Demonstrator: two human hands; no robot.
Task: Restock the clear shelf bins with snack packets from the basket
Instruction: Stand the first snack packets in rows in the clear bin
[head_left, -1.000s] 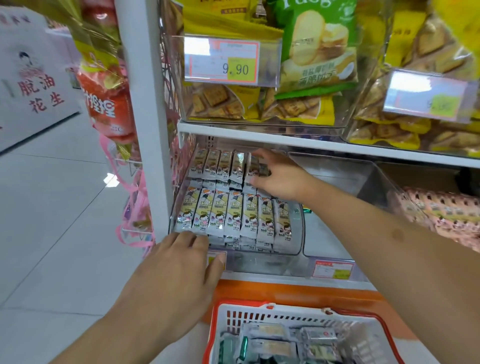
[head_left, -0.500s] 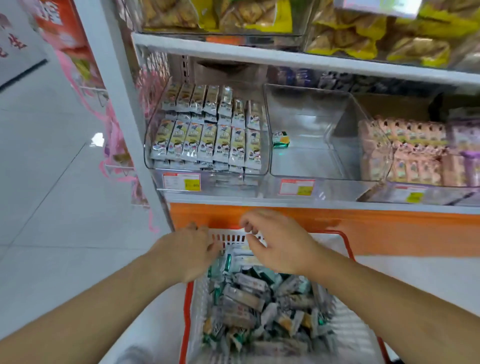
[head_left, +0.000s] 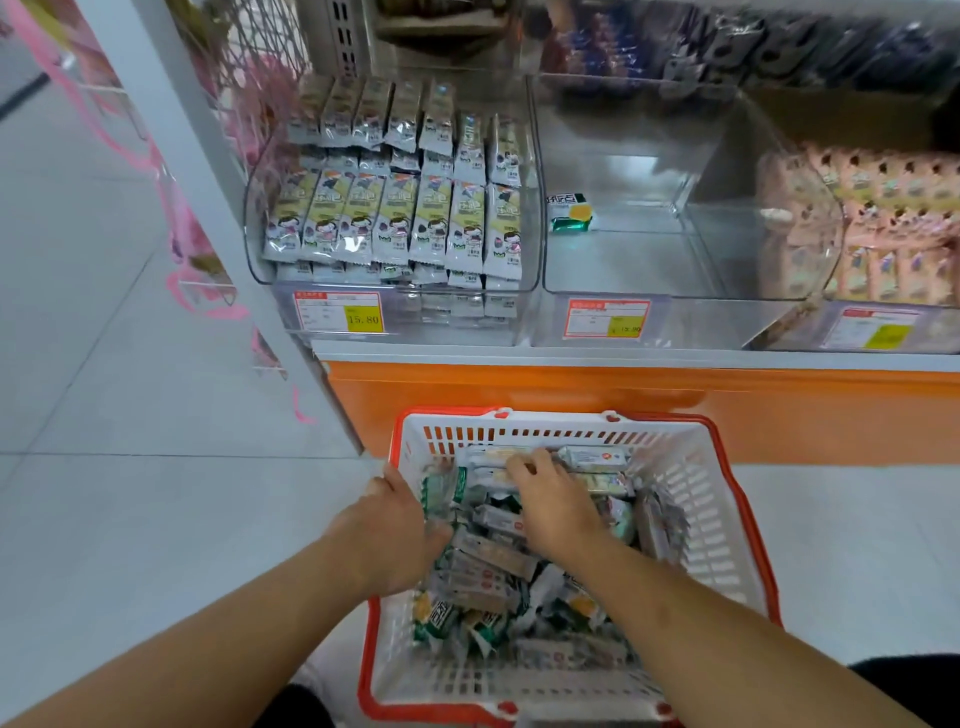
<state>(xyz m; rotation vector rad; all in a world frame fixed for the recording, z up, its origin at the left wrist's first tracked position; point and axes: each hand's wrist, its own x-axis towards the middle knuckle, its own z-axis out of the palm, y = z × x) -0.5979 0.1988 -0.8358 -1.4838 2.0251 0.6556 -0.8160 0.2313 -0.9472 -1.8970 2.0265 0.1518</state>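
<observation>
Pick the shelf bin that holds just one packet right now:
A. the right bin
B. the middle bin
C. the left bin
B. The middle bin holds only a single green packet near its left wall, while the left bin is packed with rows of packets and the right bin holds many pink ones.
</observation>
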